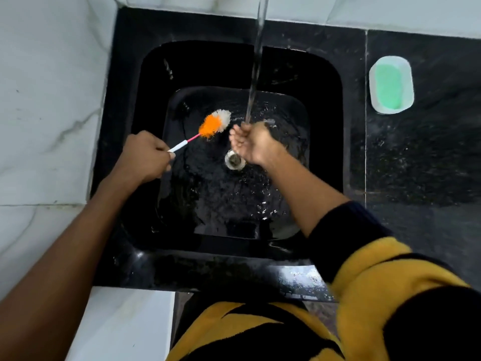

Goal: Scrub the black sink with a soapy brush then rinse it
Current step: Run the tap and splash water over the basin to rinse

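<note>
The left hand is curled tight around the white handle of the long thin brush with fluffy orange and white bristles. The brush head hangs in the air over the back left part of the square black shiny sink, just left of the stream of water. It does not touch the sink floor.

The right hand is loosely cupped with nothing in it. It sits right under the water, over the middle of the sink, and the water lands on its fingers. The round silver drain peeks out just below this hand.

The water is running and the sink floor is wet and shiny all over. I see no foam, so I think this is the rinse step, near the end of the job. It could also be a hand wash. Next, I think the person needs to push water around with the cupped hand to reach the walls and corners, or hold the brush under the stream to wash it clean.

The sink sits in a black speckled stone counter. A white oval dish with green soap rests on the counter near the back right corner of the sink. White marble tile walls stand along the left and the back. The person wears a yellow and black fuzzy top.
</note>
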The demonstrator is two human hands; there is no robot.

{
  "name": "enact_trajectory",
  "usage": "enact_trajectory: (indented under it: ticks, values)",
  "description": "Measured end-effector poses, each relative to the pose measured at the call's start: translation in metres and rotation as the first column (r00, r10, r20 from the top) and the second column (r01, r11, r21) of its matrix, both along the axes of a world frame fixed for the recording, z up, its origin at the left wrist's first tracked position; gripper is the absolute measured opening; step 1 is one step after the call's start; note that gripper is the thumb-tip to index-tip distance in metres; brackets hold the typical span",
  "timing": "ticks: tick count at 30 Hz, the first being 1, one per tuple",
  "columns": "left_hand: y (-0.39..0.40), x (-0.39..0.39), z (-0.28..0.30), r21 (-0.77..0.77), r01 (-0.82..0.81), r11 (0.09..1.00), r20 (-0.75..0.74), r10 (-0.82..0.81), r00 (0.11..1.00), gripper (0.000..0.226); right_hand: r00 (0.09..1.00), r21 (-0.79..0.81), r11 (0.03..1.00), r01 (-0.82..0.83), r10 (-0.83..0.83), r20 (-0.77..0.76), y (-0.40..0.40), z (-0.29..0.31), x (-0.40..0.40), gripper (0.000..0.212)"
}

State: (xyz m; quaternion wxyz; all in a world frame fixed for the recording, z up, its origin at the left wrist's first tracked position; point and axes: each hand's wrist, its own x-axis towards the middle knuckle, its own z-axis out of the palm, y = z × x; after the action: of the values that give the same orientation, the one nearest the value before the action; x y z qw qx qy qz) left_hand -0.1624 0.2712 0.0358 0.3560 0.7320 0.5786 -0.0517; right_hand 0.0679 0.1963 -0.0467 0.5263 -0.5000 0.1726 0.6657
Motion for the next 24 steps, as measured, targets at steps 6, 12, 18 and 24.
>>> enact_trajectory:
  ticks: [6, 12, 18, 24]
  values:
    - [-0.003, -0.002, -0.001, -0.003, 0.002, 1.000, -0.028, -0.002, 1.000, 0.020, 0.869, 0.018, 0.901, 0.434, -0.413, -0.273, 0.018, 0.006, -0.006, 0.037]
    - [-0.007, -0.001, -0.004, -0.003, 0.033, 0.999, -0.014, -0.033, 0.999, 0.018, 0.389, 0.074, 0.399, 0.914, -0.808, -0.443, -0.050, 0.002, 0.074, 0.034]
    - [-0.008, 0.007, -0.004, -0.008, 0.044, 0.999, 0.009, -0.044, 0.999, 0.023, 0.563, -0.063, 0.589, 0.806, -0.795, -0.226, -0.065, -0.009, 0.027, 0.042]
    - [-0.009, 0.002, 0.004, 0.006, 0.012, 1.000, 0.015, -0.012, 1.000, 0.022, 0.807, -0.079, 0.839, 0.538, -0.540, -0.239, 0.001, -0.002, -0.020, 0.038]
